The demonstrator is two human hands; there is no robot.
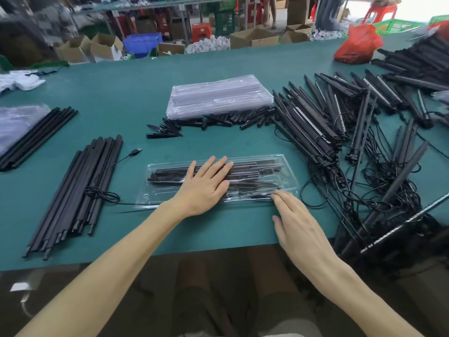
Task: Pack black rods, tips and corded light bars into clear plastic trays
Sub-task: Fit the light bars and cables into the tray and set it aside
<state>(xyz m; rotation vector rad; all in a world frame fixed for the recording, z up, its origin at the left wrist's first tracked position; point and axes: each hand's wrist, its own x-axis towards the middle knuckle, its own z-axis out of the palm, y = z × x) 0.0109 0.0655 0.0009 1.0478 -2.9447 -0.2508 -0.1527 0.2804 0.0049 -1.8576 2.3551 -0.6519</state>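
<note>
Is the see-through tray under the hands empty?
No. Black rods lie inside the clear tray, under the flat left hand.

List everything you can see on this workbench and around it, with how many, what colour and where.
Clear plastic tray, partly filled: one, transparent, front centre of the table.
Stack of empty clear plastic trays: one stack, transparent, centre, farther back.
Short black pointed tips: a loose pile, black, in front of that stack.
Long black rods: two bundles, black, left side.
Black corded light bars: a tangled heap, black, right side.
Red plastic bag: one, red, far right.
Green table cover: one, green, beneath everything.
Blue plastic crate: one, blue, behind the table.
Left hand: one, flat on the filled tray.
Right hand: one, fingertips at the tray's near right edge.
</note>
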